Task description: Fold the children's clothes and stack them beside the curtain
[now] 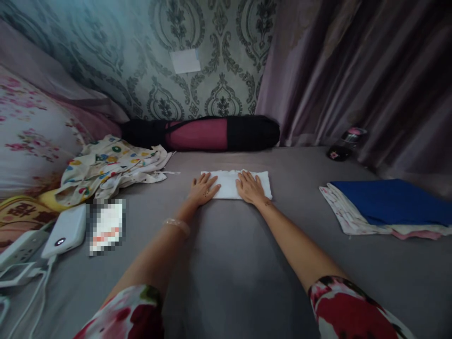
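Observation:
A white folded cloth [228,184] lies flat on the grey bed sheet [243,254], longer from side to side than from front to back. My left hand [204,189] rests on its left end, fingers spread and palm down. On the right part of the same cloth lies my right hand [251,187], also palm down with the fingers stretched out. Neither hand grips anything. The parts of the cloth beneath both hands are hidden.
Folded clothes with a blue piece on top [395,201] lie at the right, a dark bottle [344,145] behind them. A black and maroon roll bag [197,134] lies along the wall. At the left are a patterned garment [116,162], a power bank [67,230] and a power strip [23,247].

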The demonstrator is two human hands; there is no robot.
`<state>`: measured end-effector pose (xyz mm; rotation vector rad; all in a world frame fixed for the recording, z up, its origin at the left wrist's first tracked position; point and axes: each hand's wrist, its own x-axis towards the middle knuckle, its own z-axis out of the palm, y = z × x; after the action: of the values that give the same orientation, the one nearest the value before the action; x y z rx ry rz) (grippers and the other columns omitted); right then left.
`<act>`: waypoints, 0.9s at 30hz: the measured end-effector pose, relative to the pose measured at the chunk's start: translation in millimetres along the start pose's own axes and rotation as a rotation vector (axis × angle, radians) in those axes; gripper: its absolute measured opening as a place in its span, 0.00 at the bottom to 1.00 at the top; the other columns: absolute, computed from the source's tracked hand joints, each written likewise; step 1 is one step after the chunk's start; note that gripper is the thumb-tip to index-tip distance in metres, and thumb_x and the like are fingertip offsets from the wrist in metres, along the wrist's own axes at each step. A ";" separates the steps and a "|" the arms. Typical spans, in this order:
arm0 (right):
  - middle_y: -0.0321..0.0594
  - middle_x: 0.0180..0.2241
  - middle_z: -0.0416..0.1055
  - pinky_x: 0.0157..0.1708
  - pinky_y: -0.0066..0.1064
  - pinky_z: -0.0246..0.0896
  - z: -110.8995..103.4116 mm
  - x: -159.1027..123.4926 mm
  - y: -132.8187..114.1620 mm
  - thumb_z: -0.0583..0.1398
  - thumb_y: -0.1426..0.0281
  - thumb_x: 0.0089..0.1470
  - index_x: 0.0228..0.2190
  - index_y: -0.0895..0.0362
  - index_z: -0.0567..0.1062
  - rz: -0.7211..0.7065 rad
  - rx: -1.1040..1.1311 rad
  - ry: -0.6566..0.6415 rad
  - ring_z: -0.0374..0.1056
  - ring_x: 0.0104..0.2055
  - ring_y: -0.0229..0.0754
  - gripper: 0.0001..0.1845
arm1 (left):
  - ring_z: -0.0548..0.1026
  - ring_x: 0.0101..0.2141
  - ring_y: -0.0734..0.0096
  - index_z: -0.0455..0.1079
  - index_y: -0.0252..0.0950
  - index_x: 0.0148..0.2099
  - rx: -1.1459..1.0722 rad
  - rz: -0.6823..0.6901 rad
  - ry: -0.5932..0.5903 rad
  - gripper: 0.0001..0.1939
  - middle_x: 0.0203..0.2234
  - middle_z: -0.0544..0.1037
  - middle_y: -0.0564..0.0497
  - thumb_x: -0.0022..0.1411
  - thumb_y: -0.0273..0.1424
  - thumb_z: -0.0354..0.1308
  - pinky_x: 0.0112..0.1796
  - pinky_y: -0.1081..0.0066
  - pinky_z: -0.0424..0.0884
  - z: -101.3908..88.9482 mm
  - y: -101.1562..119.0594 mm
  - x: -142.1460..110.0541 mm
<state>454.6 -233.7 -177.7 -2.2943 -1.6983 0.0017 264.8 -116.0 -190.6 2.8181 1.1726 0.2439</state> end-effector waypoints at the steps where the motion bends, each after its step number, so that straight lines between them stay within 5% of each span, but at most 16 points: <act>1: 0.46 0.66 0.49 0.64 0.49 0.33 -1.3 0.8 0.7 0.40 0.60 0.65 0.62 0.59 0.58 0.001 0.006 -0.015 0.42 0.68 0.48 0.29 | 0.49 0.66 0.54 0.53 0.50 0.67 0.002 0.002 -0.004 0.32 0.67 0.53 0.50 0.66 0.53 0.34 0.60 0.45 0.48 -0.7 0.6 0.1; 5: 0.45 0.67 0.46 0.65 0.48 0.33 -10.8 2.6 10.0 0.38 0.59 0.66 0.64 0.59 0.55 -0.022 0.050 -0.135 0.40 0.68 0.47 0.31 | 0.48 0.66 0.54 0.50 0.51 0.68 0.012 -0.012 -0.047 0.31 0.67 0.51 0.49 0.67 0.52 0.34 0.59 0.43 0.47 -3.7 3.4 -0.2; 9: 0.48 0.66 0.48 0.65 0.49 0.29 -16.1 -2.8 28.3 0.39 0.60 0.65 0.64 0.61 0.55 -0.030 -0.034 -0.062 0.40 0.68 0.48 0.31 | 0.49 0.65 0.52 0.51 0.49 0.67 0.049 0.012 -0.059 0.30 0.67 0.52 0.46 0.68 0.50 0.34 0.58 0.42 0.47 -8.6 5.9 -1.1; 14: 0.50 0.65 0.51 0.64 0.51 0.35 -10.1 -7.7 43.4 0.40 0.61 0.65 0.63 0.63 0.57 -0.031 -0.067 -0.055 0.43 0.67 0.50 0.31 | 0.65 0.56 0.53 0.63 0.43 0.60 0.171 0.143 0.028 0.27 0.56 0.69 0.43 0.68 0.47 0.37 0.57 0.47 0.50 -25.9 13.5 6.5; 18: 0.48 0.64 0.54 0.64 0.51 0.35 -8.8 -3.0 50.8 0.41 0.62 0.65 0.62 0.61 0.59 -0.070 -0.055 -0.042 0.47 0.66 0.49 0.29 | 0.73 0.46 0.55 0.71 0.36 0.50 0.288 0.135 -0.018 0.23 0.44 0.77 0.40 0.68 0.41 0.40 0.52 0.53 0.56 -41.0 19.6 25.2; 23: 0.42 0.61 0.62 0.62 0.39 0.46 -11.5 17.3 75.1 0.45 0.67 0.65 0.58 0.55 0.66 -0.155 0.004 -0.065 0.56 0.62 0.44 0.24 | 0.75 0.44 0.59 0.74 0.39 0.48 0.305 0.138 -0.133 0.16 0.45 0.78 0.44 0.64 0.31 0.47 0.47 0.60 0.62 -54.8 14.5 50.9; 27: 0.38 0.58 0.65 0.57 0.29 0.53 -18.4 43.9 94.6 0.48 0.76 0.61 0.53 0.52 0.71 -0.154 0.128 -0.214 0.61 0.59 0.38 0.23 | 0.74 0.47 0.62 0.74 0.45 0.49 0.225 0.109 -0.271 0.16 0.48 0.77 0.50 0.60 0.28 0.52 0.45 0.66 0.65 -64.7 5.6 73.1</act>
<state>559.8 -221.9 -174.3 -2.1296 -1.9147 0.3256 308.1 -67.2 -117.7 2.9848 1.0477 -0.2737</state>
